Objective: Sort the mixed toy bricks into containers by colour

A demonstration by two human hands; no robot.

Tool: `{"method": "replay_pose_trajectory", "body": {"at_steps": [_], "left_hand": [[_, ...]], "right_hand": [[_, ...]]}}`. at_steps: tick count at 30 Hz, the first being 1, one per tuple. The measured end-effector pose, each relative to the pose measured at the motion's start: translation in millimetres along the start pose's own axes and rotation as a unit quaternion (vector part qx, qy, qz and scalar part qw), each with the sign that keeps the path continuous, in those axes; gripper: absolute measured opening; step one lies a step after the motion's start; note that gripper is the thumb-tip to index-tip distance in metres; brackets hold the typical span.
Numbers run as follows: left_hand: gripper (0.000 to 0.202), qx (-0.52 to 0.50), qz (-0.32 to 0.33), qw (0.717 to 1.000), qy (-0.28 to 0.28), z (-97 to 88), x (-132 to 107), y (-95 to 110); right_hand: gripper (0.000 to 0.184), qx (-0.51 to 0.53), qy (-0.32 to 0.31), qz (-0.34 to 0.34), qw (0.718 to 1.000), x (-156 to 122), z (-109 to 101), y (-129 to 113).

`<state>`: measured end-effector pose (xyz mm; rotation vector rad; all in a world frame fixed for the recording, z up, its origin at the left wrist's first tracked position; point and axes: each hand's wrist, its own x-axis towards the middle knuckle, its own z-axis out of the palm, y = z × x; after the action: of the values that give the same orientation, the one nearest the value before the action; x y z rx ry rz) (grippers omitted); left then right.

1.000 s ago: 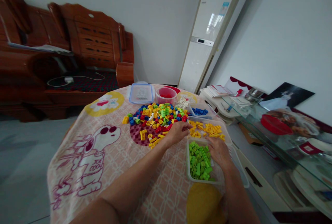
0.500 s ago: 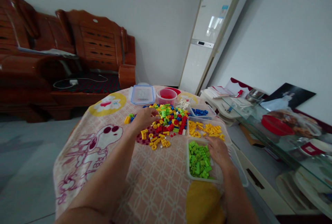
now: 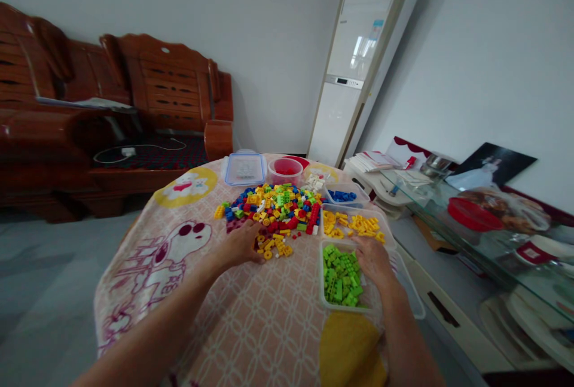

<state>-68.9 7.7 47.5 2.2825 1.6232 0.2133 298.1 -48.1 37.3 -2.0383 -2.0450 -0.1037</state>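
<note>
A heap of small mixed-colour bricks (image 3: 273, 207) lies in the middle of a round table under a pink cartoon-dog cloth (image 3: 179, 255). My left hand (image 3: 240, 244) rests palm down on the cloth at the near left edge of the heap, beside some loose yellow bricks (image 3: 274, 246); whether it holds one I cannot tell. My right hand (image 3: 373, 261) lies on the right side of a clear tub of green bricks (image 3: 339, 275). Beyond it stand a tub of yellow bricks (image 3: 354, 224) and a tub of blue bricks (image 3: 343, 196).
A clear lid with blue clips (image 3: 244, 168) and a red-filled round tub (image 3: 286, 170) stand at the table's far side. A wooden sofa (image 3: 112, 112) is behind on the left, a tall white air conditioner (image 3: 354, 70) in the corner, a glass-topped low cabinet (image 3: 470, 219) to the right.
My left hand swung from the right side of the heap to its far left, then drew back to the near left edge. The right hand stayed on the green tub. The view shifted slightly.
</note>
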Motion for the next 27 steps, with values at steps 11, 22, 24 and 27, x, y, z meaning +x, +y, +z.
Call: {"method": "replay_pose_trajectory", "body": {"at_steps": [11,22,24,27], "left_hand": [[0.052,-0.023,0.081,0.996,0.022,18.3,33,52],[0.04,-0.021,0.135,0.991,-0.016,-3.5,70,64],[0.034,-0.04,0.14,0.989,0.0,-9.7,77,62],[0.024,-0.089,0.146,0.984,0.041,-14.6,82,64]], "right_hand": [[0.044,-0.014,-0.021,-0.001,1.0,1,-5,-2],[0.047,-0.009,-0.004,-0.012,1.0,-1,1,2],[0.045,-0.009,0.001,-0.013,1.0,-2,2,3],[0.044,-0.005,0.009,-0.017,1.0,-3,3,4]]}}
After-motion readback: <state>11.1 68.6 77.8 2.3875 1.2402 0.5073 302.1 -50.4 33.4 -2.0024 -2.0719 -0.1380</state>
